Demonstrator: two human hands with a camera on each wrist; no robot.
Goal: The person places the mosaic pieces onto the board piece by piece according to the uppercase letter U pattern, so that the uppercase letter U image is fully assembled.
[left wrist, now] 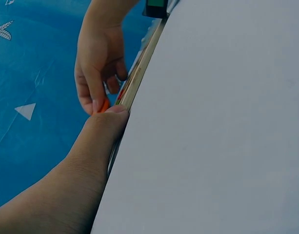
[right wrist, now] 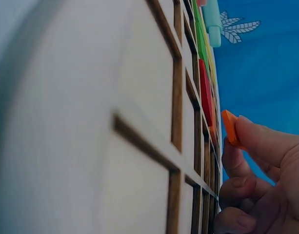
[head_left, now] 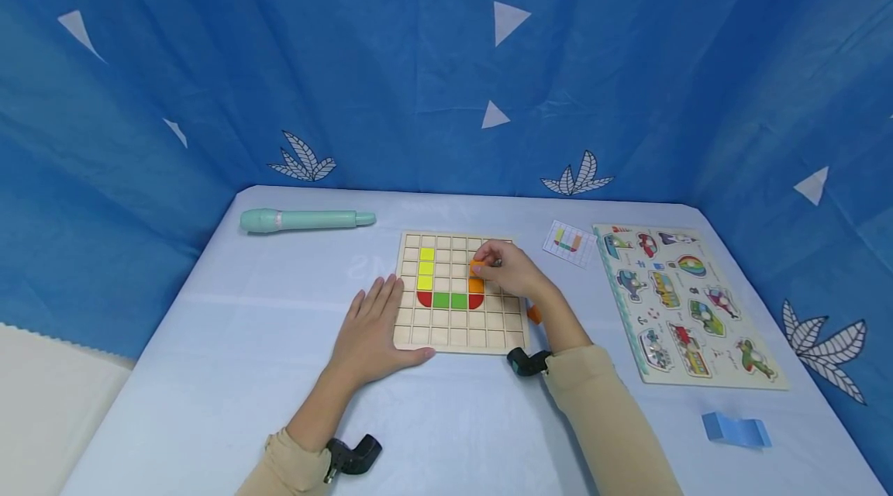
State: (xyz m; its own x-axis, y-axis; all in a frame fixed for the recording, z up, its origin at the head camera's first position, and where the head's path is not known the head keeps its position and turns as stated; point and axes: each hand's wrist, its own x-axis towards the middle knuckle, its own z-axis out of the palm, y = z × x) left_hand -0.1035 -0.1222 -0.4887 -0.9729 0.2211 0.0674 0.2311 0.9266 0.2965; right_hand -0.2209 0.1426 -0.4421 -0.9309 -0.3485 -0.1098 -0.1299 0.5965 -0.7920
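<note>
A wooden grid board (head_left: 449,337) lies on the table. Three yellow tiles (head_left: 426,269) form a column on it, above a row of two green tiles (head_left: 449,301) between rounded red tiles (head_left: 424,299). One orange tile (head_left: 476,286) sits above the right red tile. My right hand (head_left: 512,267) pinches another orange tile (right wrist: 230,127) between thumb and finger, just over that column; the right wrist view shows it tilted, off the grid. My left hand (head_left: 373,337) rests flat at the board's left edge, fingers straight, thumb against the near edge.
A loose orange piece (head_left: 534,315) lies right of the board, partly hidden by my right forearm. Beyond are a pattern card (head_left: 569,243) and a vehicle puzzle board (head_left: 691,310). A mint-green microphone-shaped object (head_left: 307,221) lies back left, a blue folded strip (head_left: 736,431) front right.
</note>
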